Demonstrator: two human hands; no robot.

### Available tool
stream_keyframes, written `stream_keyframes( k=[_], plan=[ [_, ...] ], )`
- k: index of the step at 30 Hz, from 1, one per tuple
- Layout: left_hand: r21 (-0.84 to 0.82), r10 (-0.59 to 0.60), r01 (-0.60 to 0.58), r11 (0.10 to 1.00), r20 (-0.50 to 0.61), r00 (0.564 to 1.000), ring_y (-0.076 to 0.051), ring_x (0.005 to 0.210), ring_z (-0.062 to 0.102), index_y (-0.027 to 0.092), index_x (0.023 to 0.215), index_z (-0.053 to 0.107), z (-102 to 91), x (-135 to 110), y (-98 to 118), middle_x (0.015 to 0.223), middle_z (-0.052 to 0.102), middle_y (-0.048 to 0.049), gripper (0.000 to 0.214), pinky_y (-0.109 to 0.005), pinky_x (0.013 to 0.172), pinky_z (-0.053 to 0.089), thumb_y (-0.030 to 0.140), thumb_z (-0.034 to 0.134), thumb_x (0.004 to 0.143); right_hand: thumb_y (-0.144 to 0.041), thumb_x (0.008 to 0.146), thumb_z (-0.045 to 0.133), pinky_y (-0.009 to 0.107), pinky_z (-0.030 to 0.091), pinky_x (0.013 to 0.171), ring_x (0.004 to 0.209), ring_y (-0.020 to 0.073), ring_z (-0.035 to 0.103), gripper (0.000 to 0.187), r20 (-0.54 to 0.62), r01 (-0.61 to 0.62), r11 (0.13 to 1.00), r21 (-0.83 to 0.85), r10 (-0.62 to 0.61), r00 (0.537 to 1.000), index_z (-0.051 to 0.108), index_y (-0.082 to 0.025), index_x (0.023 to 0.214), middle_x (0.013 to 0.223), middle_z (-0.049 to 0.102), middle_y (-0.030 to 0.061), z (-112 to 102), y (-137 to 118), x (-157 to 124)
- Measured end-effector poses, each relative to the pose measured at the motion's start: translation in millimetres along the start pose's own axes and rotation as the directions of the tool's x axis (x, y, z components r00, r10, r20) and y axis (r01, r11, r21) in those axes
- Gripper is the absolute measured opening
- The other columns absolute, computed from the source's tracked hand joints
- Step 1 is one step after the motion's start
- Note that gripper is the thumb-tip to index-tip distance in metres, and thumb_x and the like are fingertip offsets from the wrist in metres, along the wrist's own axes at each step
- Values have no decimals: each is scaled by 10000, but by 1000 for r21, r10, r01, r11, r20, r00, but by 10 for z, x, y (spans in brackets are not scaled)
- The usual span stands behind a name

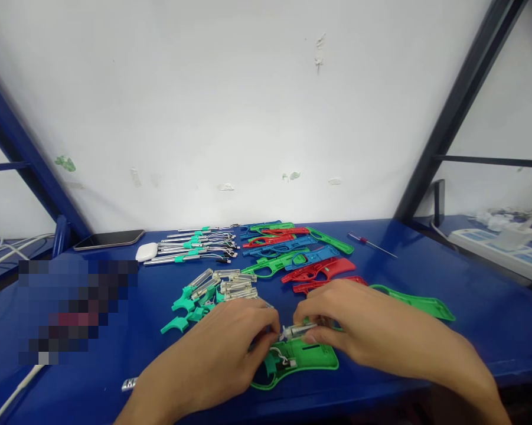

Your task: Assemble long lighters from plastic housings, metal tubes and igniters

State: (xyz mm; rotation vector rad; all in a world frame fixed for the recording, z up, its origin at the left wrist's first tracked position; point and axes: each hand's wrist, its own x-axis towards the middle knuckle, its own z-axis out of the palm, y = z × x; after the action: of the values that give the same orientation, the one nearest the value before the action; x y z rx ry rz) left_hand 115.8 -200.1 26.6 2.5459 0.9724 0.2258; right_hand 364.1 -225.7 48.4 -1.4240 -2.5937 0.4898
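In the head view, the person's right hand [336, 321] pinches a clear plastic, box-shaped cartridge [297, 331] between thumb and fingers, just above a green plastic, pistol-shaped half shell [321, 356] lying open side up at the front of the blue table [92, 348]. The left hand [230, 339] meets the cartridge's left end with thumb and index finger close together; whether they grip anything cannot be told. In the half shell, partly covered by the left hand, sit a teal plastic piece [271, 363] and thin white wires [284, 358]. Beyond the left hand lie a heap of clear plastic cartridges [238, 285] and curved teal plastic clips [183, 302]. Farther back, slim silver metal rods with teal parts and wires [177, 258] lie in a row beside a white rounded case [146, 252] and a dark flat phone [110, 239]. To their right spread red, blue and green plastic pistol-shaped shells [274, 245], with a thin-shafted screwdriver [378, 246] well apart from both hands.
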Motion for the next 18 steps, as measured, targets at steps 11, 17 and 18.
stream_keyframes(
  k=[11,17,18],
  plan=[
    [22,20,-20,1000,-5,1000,-168,787,565,226,850,576,-7,11,24,874,649,23,204,-323,700,365,157,494,1023,-288,1009,706,283,328,622,799,153,679,119,-8,6,1000,-26,-7,1000,696,-261,893,869,747,-55,16,-16,4],
    [28,35,-35,999,2,999,-171,780,577,219,833,594,20,-2,37,859,650,11,220,-326,699,368,128,485,1001,-276,1000,709,282,344,624,782,165,676,111,-1,19,999,-44,-19,1000,705,-256,891,850,743,-40,20,-26,12],
    [26,34,-34,999,1,999,-172,781,582,220,832,599,22,-4,33,860,654,11,222,-325,700,370,128,487,1000,-276,997,713,281,354,630,789,170,683,98,0,18,999,-42,-18,1000,716,-258,901,855,748,-36,20,-24,18]
  ],
)
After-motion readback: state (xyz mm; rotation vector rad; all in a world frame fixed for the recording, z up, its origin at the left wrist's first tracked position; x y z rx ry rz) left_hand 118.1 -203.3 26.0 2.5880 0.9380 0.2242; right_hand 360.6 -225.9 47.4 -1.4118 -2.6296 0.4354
